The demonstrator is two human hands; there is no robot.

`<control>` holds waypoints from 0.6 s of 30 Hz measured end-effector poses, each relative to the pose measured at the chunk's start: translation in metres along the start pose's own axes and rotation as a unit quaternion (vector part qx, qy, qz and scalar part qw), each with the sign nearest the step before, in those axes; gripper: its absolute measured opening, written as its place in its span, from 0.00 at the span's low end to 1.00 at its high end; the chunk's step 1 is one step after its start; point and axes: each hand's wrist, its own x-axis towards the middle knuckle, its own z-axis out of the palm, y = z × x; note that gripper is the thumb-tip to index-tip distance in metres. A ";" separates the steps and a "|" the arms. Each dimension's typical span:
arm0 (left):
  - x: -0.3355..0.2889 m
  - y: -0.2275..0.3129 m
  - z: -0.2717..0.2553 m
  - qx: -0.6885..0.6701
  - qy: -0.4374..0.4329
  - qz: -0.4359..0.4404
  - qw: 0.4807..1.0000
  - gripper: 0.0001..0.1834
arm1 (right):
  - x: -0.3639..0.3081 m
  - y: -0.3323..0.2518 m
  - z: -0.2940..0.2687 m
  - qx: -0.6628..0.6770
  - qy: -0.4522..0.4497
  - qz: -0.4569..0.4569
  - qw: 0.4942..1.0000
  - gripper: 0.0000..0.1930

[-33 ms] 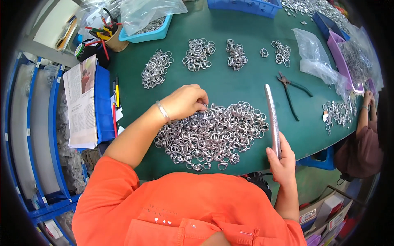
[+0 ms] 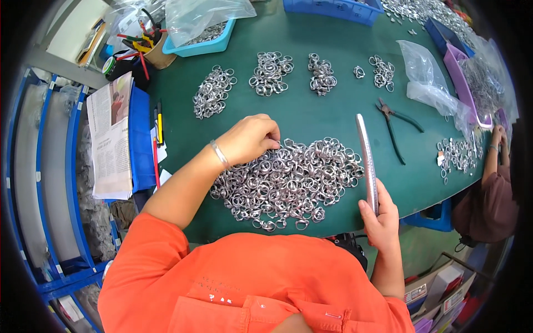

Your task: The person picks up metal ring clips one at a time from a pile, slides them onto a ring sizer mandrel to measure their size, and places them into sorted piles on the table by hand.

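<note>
A large heap of silver-coloured metal rings (image 2: 288,183) lies on the green tabletop (image 2: 344,61) in front of me. At its upper left edge, my left hand (image 2: 250,139) is closed, thumb and fingertips pressed together. What they pinch, if anything, is too small to make out. To the right of the heap, my right hand (image 2: 382,216) is closed round the lower end of a ring mandrel (image 2: 367,158), a long tapered metal stick with marks along it. The mandrel points away from me, and no ring shows on it.
Smaller ring piles (image 2: 270,73) stand in a row beyond the heap. Pliers (image 2: 393,122) lie to the right, near a plastic bag (image 2: 427,77). A blue tray (image 2: 145,133) with newspaper (image 2: 111,139) is at left. Another person's hand (image 2: 498,134) is at the far right.
</note>
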 end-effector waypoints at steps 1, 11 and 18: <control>-0.007 0.003 0.003 -0.013 0.038 -0.009 0.999 0.07 | 0.000 -0.001 0.003 0.002 -0.012 -0.008 1.000 0.23; -0.054 0.045 0.042 -0.209 0.174 0.049 0.961 0.24 | 0.021 -0.021 0.060 0.157 -0.122 -0.071 0.977 0.31; -0.061 0.053 0.042 -0.194 0.163 0.080 0.964 0.24 | 0.034 -0.053 0.075 0.231 -0.152 -0.033 0.960 0.33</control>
